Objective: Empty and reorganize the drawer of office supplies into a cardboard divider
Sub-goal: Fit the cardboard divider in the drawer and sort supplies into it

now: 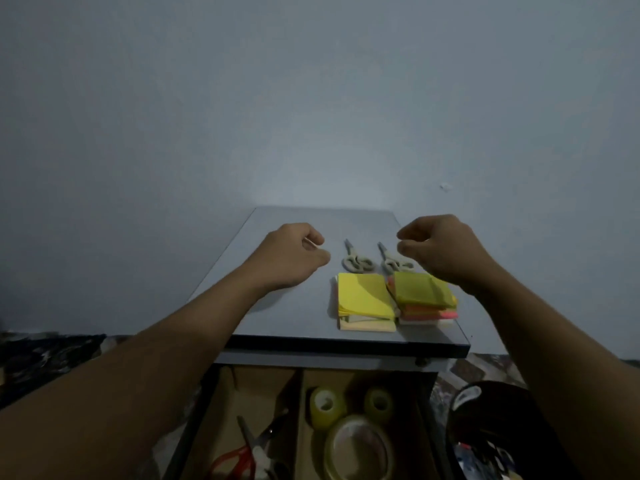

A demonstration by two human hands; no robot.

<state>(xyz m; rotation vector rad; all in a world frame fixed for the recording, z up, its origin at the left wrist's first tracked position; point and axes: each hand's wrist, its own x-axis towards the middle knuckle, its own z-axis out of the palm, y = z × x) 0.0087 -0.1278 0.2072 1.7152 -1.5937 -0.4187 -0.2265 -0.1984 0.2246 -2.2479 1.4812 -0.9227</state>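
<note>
Sticky notes sit at centre frame on the bench point(298, 317): a yellow stack point(363, 294) and a green-topped stack point(420, 289), side by side. They look light and soft-edged, with loose sheets likely to fan, so they are best pinched by opposite sides. The left hand point(294, 258) hovers curled; I cannot tell if it holds anything. The right hand point(440, 251) hangs loosely curled and empty. The drawer point(205, 403) stands open at the bottom.

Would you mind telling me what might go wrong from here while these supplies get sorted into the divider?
The right stack of sticky notes is skewed and sits near the desktop's right edge; the right hand hovering over it might knock sheets off. The open drawer lies directly below the front edge, so anything nudged forward could drop into a wrong compartment, onto the tape rolls.
</note>
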